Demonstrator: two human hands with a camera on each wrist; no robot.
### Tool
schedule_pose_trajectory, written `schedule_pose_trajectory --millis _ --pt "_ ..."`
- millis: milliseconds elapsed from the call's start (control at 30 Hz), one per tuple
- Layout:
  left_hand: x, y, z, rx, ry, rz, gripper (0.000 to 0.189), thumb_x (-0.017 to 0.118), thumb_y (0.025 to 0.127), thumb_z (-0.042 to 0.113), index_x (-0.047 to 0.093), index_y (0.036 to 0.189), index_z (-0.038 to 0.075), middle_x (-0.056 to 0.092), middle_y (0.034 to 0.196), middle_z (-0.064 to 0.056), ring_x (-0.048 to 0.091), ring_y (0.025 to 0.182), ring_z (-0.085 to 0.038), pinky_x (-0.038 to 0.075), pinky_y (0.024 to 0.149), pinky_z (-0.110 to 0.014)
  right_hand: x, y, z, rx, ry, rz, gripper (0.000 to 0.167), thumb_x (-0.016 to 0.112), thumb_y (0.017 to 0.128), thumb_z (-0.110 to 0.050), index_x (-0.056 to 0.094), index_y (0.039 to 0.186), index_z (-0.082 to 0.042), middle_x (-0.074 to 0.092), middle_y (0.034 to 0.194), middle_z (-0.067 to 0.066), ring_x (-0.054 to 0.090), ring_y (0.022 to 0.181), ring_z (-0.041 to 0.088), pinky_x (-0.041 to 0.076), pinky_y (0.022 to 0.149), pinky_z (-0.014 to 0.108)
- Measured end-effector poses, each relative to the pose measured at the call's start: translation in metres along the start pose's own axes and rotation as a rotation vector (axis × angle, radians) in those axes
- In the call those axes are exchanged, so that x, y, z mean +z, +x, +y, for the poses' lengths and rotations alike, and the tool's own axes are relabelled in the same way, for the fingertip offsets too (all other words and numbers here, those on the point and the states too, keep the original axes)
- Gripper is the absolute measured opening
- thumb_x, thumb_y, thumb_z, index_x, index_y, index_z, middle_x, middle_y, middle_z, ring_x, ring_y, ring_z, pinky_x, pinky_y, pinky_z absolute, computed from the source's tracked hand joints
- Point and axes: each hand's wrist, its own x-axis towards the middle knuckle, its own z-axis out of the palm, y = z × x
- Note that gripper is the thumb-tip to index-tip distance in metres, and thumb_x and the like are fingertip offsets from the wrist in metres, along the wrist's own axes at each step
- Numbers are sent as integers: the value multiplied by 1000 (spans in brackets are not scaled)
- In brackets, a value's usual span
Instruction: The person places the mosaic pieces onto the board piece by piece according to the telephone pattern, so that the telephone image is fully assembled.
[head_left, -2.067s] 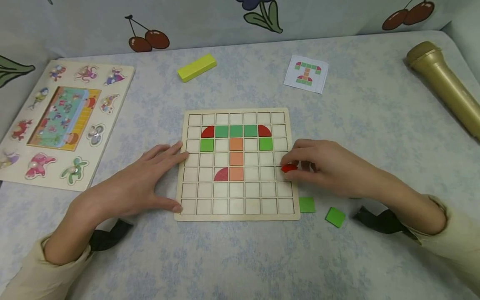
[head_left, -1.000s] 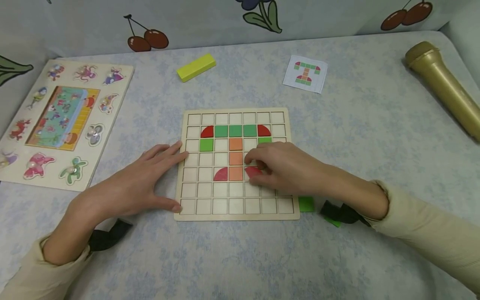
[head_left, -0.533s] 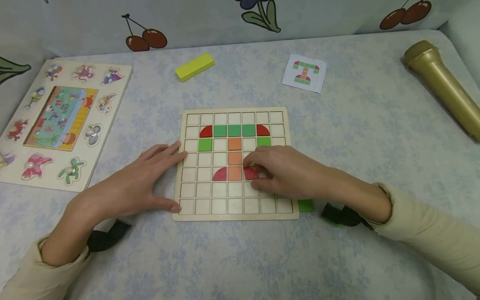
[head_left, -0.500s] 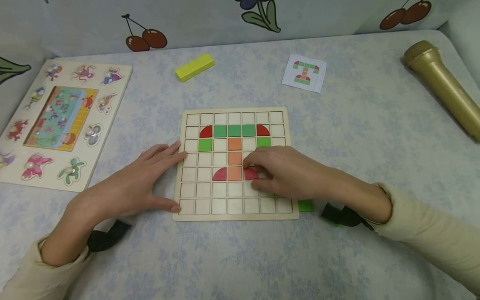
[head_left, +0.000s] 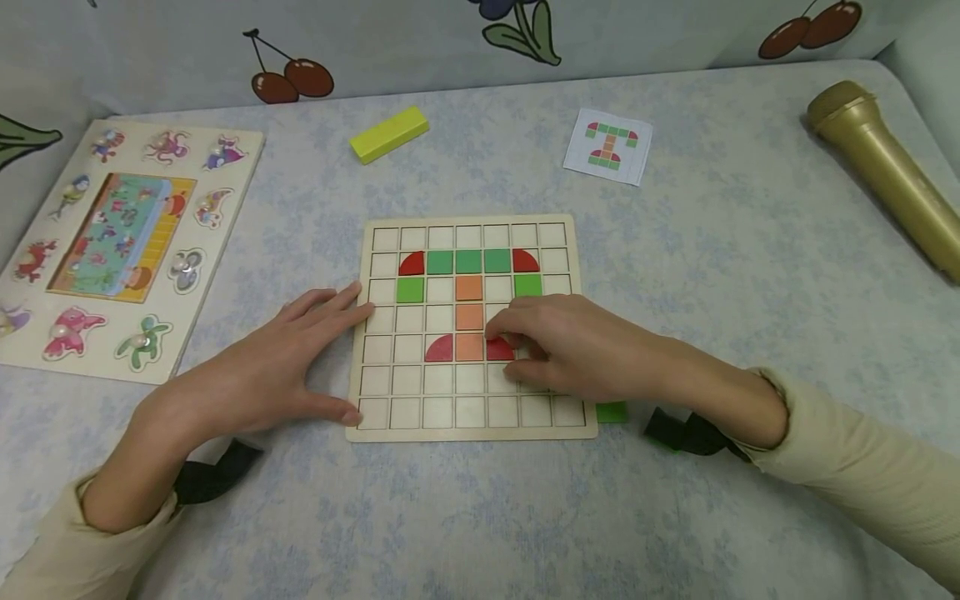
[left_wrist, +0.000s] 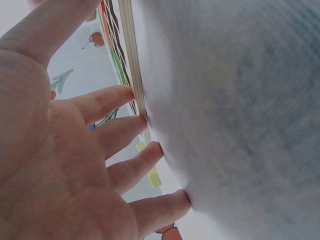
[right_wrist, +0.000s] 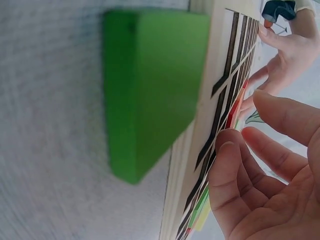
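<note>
A wooden grid board (head_left: 438, 435) lies mid-table, holding red quarter-circle, green square and orange square pieces. Straight, spread fingers of my left hand (head_left: 281, 362) touch the board's left edge; the left wrist view shows fingertips against its side. My right hand (head_left: 577, 346) is over the board's right half, fingers bent. Its index fingertip touches a red quarter-circle piece (head_left: 499, 348), which lies in a cell right of the lowest orange square (head_left: 470, 347). The thumb is apart from that piece. A second red quarter-circle (head_left: 439, 348) mirrors it on the left.
A green square (head_left: 612, 412) lies by the board's lower right; another is mostly hidden under the right wrist strap. Behind are a yellow block (head_left: 389, 134) and a pattern card (head_left: 609, 147). A picture puzzle (head_left: 150, 337) lies left, a gold microphone (head_left: 885, 167) right.
My right hand has carried the red quarter-circle leftward from the board's right edge into a cell, and its thumb has come away from the piece. The left hand stays put.
</note>
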Motion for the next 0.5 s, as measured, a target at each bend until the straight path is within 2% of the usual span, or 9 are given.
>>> schedule_pose_trajectory --millis 333,500 --pt "0 0 0 2 3 1 111 83 71 57 26 158 18 7 165 -2 8 148 -30 26 108 -58 0 -2 2 -9 -11 14 25 73 90 -12 69 114 -9 57 89 -4 51 77 13 45 68 31" --pt "0 0 0 4 7 1 111 82 71 58 26 158 18 7 165 -2 7 148 -30 25 108 -58 -3 -10 5 6 6 12 27 73 89 -10 69 116 -8 62 97 -4 54 80 12 48 71 29"
